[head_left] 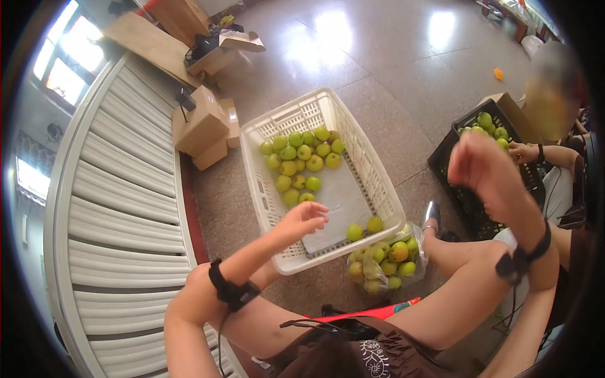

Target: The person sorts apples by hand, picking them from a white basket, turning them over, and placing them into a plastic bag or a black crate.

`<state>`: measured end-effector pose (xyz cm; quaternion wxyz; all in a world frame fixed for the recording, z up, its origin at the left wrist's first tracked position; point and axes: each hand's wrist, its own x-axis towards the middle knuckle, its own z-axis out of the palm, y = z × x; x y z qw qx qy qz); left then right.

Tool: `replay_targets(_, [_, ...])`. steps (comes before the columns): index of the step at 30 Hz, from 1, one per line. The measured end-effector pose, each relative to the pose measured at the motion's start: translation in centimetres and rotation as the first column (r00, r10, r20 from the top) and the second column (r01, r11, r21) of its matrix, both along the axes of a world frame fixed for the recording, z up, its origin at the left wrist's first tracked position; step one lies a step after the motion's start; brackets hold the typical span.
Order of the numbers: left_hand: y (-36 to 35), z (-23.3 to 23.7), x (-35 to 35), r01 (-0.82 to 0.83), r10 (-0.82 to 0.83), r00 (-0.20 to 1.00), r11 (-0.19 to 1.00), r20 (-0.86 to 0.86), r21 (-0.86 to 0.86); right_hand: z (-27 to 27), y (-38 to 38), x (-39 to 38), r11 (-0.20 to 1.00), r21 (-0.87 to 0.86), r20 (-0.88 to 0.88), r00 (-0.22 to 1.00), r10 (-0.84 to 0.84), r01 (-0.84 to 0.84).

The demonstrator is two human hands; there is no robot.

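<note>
Here the left hand [307,220] hovers open and empty, fingers spread, over the white basket [370,169].

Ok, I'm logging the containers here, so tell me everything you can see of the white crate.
The white crate is a rectangular plastic bin with latticed walls and a thick rim, flat on the stone floor. Green fruit clusters at its far end, and two more lie near the front. The left hand hovers open over its near end. A clear bag of fruit sits against its near right corner.
</note>
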<state>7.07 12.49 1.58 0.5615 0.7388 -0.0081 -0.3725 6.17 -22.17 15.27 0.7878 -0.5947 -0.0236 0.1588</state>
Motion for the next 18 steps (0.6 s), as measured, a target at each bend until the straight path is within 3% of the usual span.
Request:
replay_targets(1, [0.1, -0.2, 0.9, 0.027, -0.03, 0.998, 0.999, 0.061, 0.042, 0.7, 1.6, -2.5, 0.998, 0.001, 0.012, 0.997, 0.07, -0.07])
replay_targets(3, [0.7, -1.5, 3.2, 0.043, -0.065, 0.983, 0.991, 0.175, 0.123, 0.8, 3.0, -6.4, 0.939, -0.239, -0.055, 0.969, 0.242, -0.248])
replay_targets(5, [1.6, -4.3, 6.4, 0.023, -0.078, 0.957, 0.981, 0.279, 0.194, 0.0, 4.2, -8.6, 0.896, -0.382, 0.219, 0.92, 0.325, -0.226])
replay_targets(7, [2.4, -6.5, 9.9, -0.028, -0.101, 0.914, 0.951, 0.394, 0.309, -0.1, 5.8, -9.3, 0.845, -0.532, 0.551, 0.779, 0.299, 0.052])
replay_targets(9, [3.1, -8.1, 13.0, -0.123, -0.121, 0.861, 0.893, 0.495, 0.432, 0.6, 7.3, -9.4, 0.687, -0.473, 0.864, 0.442, 0.241, 0.551])
replay_targets(12, [4.2, -11.0, 16.0, -0.28, -0.103, 0.814, 0.792, 0.572, 0.542, 0.8, 6.5, -7.9, 0.697, -0.186, 0.953, -0.044, 0.298, 0.693])
replay_targets(14, [5.2, -13.5, 18.2, -0.358, -0.084, 0.796, 0.733, 0.6, 0.578, 0.0, 5.5, -5.4, 0.723, 0.059, 0.867, -0.394, 0.304, 0.689])
replay_targets(16, [6.9, -17.4, 20.4, -0.382, -0.068, 0.793, 0.719, 0.605, 0.581, -0.6, 5.9, -4.9, 0.612, 0.109, 0.924, -0.307, 0.229, 0.783])
replay_targets(18, [8.4, -20.1, 22.2, -0.395, -0.083, 0.777, 0.708, 0.624, 0.586, 0.8, 9.3, -7.3, 0.341, -0.148, 0.98, 0.184, -0.074, 0.928])
